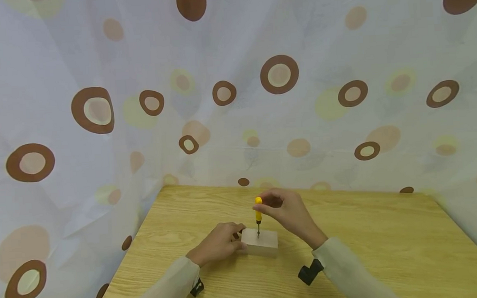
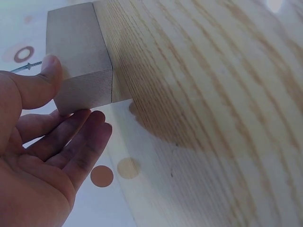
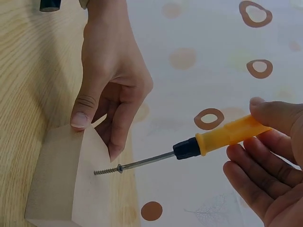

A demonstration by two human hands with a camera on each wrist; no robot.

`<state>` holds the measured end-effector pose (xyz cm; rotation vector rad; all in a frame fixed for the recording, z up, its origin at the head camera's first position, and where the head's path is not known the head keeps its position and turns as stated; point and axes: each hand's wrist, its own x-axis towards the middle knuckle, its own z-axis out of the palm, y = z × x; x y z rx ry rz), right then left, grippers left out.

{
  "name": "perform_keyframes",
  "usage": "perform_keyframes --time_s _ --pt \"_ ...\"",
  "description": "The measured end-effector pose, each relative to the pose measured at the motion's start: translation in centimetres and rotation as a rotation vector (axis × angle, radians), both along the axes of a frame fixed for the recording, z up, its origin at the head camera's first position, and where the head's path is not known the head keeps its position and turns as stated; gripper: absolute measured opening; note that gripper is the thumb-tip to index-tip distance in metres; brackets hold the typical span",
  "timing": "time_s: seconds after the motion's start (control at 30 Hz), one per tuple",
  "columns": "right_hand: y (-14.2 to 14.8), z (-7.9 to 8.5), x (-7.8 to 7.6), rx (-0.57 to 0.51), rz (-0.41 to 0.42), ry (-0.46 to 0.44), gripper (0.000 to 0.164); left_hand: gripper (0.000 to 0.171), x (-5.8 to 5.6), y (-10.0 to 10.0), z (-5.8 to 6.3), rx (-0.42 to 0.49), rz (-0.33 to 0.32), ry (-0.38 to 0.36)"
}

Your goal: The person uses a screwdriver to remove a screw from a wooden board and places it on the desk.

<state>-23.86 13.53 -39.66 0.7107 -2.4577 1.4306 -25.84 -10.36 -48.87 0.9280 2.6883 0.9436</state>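
A pale wooden block point(image 1: 262, 244) lies on the table. My left hand point(image 1: 219, 243) grips its left end, thumb on the near side and fingers at the far side. From the block's top face a threaded screw point(image 3: 108, 171) sticks up, most of its thread exposed. A screwdriver point(image 1: 259, 215) with a yellow handle and black collar stands upright over it, tip at the screw's head. My right hand point(image 1: 290, 213) pinches the handle near its top between thumb and fingers. In the left wrist view, the thumb hides part of the block's edge.
The wood-grain table point(image 1: 371, 245) stretches out on both sides of the block. Behind it and along the sides hangs a white sheet point(image 1: 240, 39) with brown and yellow spots. Black wrist devices point(image 1: 310, 272) sit on both forearms.
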Motion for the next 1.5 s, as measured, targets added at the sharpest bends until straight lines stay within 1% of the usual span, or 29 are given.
perform_keyframes --time_s 0.13,0.23,0.3,0.43,0.5,0.7,0.8,0.87,0.97,1.0,1.07,1.17,1.27,1.4,1.5 --pt "0.10 0.17 0.09 0.047 -0.027 0.062 0.023 0.053 0.00 0.07 -0.04 -0.001 -0.001 0.001" --pt "0.35 0.35 0.07 0.086 -0.016 0.100 0.020 0.053 0.03 0.06 0.03 -0.003 -0.003 0.002" --pt "0.45 0.42 0.01 0.091 0.007 0.103 0.019 0.053 0.06 0.01 0.09 0.001 -0.006 0.005" --pt "0.37 0.32 -0.01 0.047 0.048 0.064 0.016 0.054 0.13 -0.02 0.22 0.003 -0.002 0.002" --pt "0.23 0.18 0.02 0.024 0.054 0.054 0.015 0.053 0.17 0.01 0.20 0.006 -0.002 -0.006" --pt "0.14 -0.19 -0.10 0.000 0.017 0.058 0.017 0.053 0.06 0.17 -0.12 0.021 -0.003 -0.032" --pt "0.26 0.14 0.08 0.005 0.018 0.024 0.015 0.054 0.01 0.21 -0.19 0.018 -0.006 -0.029" --pt "0.44 0.19 0.04 -0.001 0.032 -0.007 0.016 0.055 -0.02 0.17 -0.14 0.012 -0.006 -0.022" --pt "0.38 0.42 0.12 -0.003 0.025 -0.034 0.020 0.055 -0.07 0.06 -0.03 0.008 -0.006 -0.015" --pt "0.45 0.09 -0.17 -0.008 0.022 -0.032 0.022 0.055 -0.08 0.04 -0.01 0.008 -0.006 -0.013" --pt "0.38 0.11 -0.09 -0.015 -0.002 -0.025 0.024 0.056 -0.09 0.03 -0.02 0.010 -0.004 -0.013" --pt "0.32 0.01 -0.09 -0.018 -0.028 -0.002 0.022 0.056 -0.08 0.07 -0.04 0.011 -0.004 -0.009" --pt "0.42 -0.02 -0.18 -0.009 0.003 0.015 0.019 0.055 -0.06 0.07 -0.07 0.009 -0.008 -0.004" --pt "0.58 0.26 -0.22 0.000 0.083 0.003 0.022 0.055 -0.03 0.02 -0.01 0.009 -0.012 -0.001" --pt "0.53 0.53 -0.11 0.002 0.097 -0.012 0.020 0.055 -0.07 0.03 0.01 0.007 -0.011 0.000"
